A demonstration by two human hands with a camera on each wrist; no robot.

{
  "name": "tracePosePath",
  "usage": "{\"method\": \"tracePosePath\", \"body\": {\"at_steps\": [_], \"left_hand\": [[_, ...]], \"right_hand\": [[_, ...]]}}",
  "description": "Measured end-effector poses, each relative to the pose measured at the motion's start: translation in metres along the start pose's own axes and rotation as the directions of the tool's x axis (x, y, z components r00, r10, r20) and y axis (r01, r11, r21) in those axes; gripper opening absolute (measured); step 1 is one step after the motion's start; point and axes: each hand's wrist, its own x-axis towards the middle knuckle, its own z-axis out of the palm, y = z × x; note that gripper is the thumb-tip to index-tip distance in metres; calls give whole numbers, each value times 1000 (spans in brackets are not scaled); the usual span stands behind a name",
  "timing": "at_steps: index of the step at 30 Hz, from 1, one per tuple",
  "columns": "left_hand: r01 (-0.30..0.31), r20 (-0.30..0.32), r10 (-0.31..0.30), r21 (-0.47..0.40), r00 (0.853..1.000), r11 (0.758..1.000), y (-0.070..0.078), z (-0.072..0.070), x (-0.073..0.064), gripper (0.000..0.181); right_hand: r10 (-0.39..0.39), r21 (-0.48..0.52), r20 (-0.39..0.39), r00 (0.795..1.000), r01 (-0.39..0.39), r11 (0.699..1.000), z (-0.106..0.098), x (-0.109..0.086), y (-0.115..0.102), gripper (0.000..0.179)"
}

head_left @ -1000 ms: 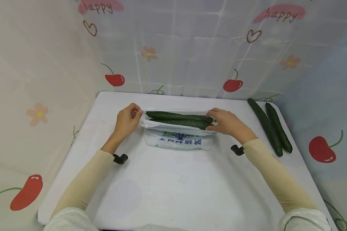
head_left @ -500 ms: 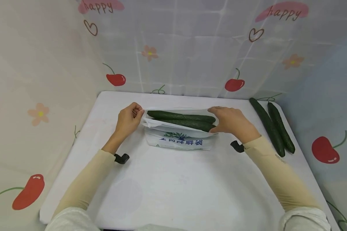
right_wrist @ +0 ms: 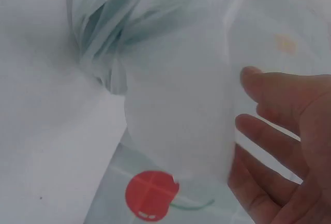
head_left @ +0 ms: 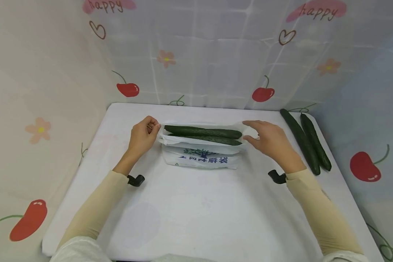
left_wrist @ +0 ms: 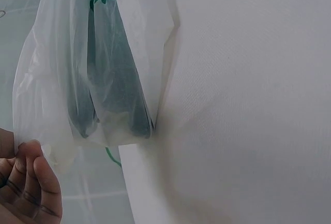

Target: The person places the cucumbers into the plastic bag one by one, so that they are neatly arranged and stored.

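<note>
A white plastic bag with a green tree and blue lettering lies on the table, its mouth spread. Inside, two dark green cucumbers lie side by side, showing through the film in the left wrist view. My left hand pinches the left end of the bag's mouth between thumb and fingers. At the opposite end my right hand holds nothing, thumb and fingers apart. Its fingertips are right at the bag's edge; in the right wrist view the relaxed fingers stand beside the film.
Two more cucumbers, a longer one and a shorter one, lie at the table's back right corner. The white table meets printed curtains at the back and sides.
My right hand has let go of the right end of the cucumbers and bag and drawn back to the right, fingers parted. My left hand keeps its pinch at the left end.
</note>
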Motion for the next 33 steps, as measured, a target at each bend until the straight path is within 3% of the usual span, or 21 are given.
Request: {"method": "tracePosePath", "body": {"at_steps": [4,9,17,21,27,33], "left_hand": [[-4,-4,4,-4,1000,1000,1,-2,0,12],[2,-2,-2,-11,1000,1000,0,-2,-1,12],[-3,-7,3,-19,1000,1000,-1,0,-2,14],[-8,3,8,-16,1000,1000,-1,0,-2,14],[-5,0,5,-20,1000,1000,-1,0,-2,14],[0,9,0,-27,1000,1000,0,0,-3,14]], "right_hand": [[60,104,-146,987,-45,994,-7,-17,21,56],[247,244,-177,953,-201,949,-13,-40,56,54],[491,375,-182,852,-401,836,18,-79,137,49],[570,380,-151,807,-485,788,33,-96,161,55],[586,368,-132,799,-509,778,46,-103,175,57],[571,334,-103,815,-512,792,52,-104,179,55]]}}
